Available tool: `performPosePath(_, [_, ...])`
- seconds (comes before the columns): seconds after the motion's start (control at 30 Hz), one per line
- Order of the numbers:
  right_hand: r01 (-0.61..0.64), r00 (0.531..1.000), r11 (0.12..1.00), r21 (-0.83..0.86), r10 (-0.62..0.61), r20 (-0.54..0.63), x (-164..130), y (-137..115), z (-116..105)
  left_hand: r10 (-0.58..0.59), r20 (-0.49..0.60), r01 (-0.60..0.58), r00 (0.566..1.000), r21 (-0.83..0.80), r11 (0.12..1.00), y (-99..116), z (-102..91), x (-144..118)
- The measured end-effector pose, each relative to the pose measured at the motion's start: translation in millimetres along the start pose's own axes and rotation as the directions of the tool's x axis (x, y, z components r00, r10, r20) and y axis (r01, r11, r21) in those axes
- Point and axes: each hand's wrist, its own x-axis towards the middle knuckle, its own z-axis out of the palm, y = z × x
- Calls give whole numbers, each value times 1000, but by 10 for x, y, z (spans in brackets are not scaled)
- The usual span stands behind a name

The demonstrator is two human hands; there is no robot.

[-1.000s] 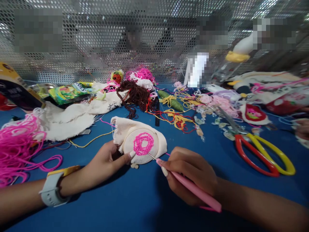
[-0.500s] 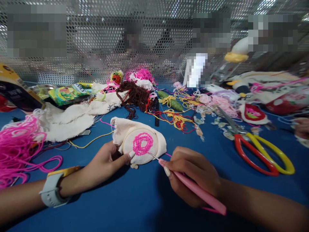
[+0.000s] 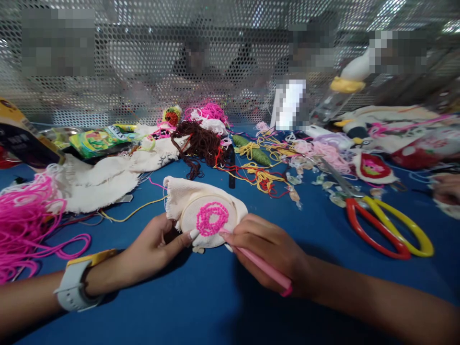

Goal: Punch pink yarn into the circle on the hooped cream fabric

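Pink yarn (image 3: 25, 215) lies heaped at the far left of the blue desk (image 3: 201, 306). Next, the left hand (image 3: 154, 244) is closed on the edge of the embroidery hoop (image 3: 208, 218), thumb pressed on its cloth near the pink stitching (image 3: 212, 218). Touching the hoop's right rim, the right hand (image 3: 269, 249) is wrapped tight around a pink punch needle (image 3: 266, 268). Its tip is hidden, so a slip could prick the nearby thumb. Scissors (image 3: 388, 225) lie at right.

Bright overhead light, glare on mesh wall (image 3: 143, 57); soft shadows under hands on blue surface (image 3: 201, 306). Wide-angle bending at edges, bkgd blurred.
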Motion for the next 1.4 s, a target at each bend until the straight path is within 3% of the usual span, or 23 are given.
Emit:
performPosePath(0.13, [0,990,997,-76,-11,-143,36,-91,-79,-24,-1,24,1000,-13,1000,-8,2,-11])
performPosePath(0.23, [-26,986,991,-130,3,-168,56,-145,-145,-34,-5,34,999,-15,999,-21,-8,-11])
performPosePath(0.7, [4,995,995,-100,-14,-101,43,-102,-109,-22,2,22,1000,-18,1000,4,-12,6])
performPosePath(0.9, [-11,996,998,-60,16,92,-33,32,-1,-29,4,30,1000,-38,999,-1,2,-12])
performPosePath(1.07, [28,991,997,-71,-37,-132,19,-70,-104,-23,-3,23,1000,-45,999,-27,13,-12])
performPosePath(1.23, [-11,990,989,-144,-9,-139,65,-172,-216,-37,10,38,999,-92,995,-39,4,-18])
performPosePath(1.4, [13,987,991,-135,-35,-159,68,-138,-171,-32,4,32,999,-93,995,-37,3,-16])
